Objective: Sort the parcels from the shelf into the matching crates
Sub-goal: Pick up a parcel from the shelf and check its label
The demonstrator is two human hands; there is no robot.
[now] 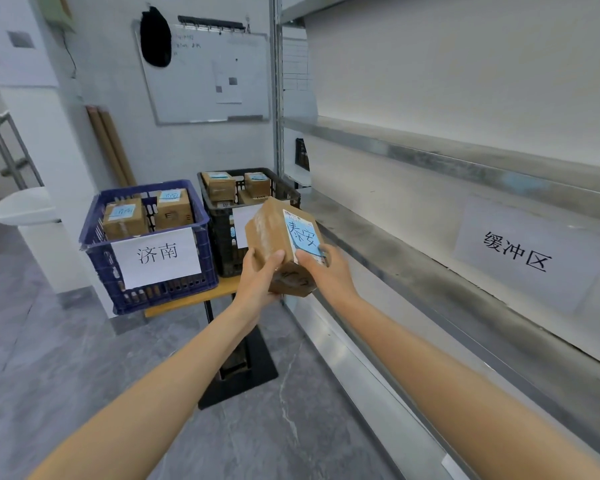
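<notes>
One tilted parcel (272, 230) hangs before the black crate (221, 259), left grip (257, 278) curled round its brown side, right grip (326, 271) pinching its labelled face.

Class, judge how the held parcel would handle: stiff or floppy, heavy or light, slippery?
Probably stiff: the parcel shows square edges where the left hand and right hand grip it. Likely light for its size, since it is held tilted by its lower end. Its glossy tape may be slippery.

Both hands (257, 277) (326, 271) hold a parcel (281, 244) beside the crates (146, 244).
</notes>
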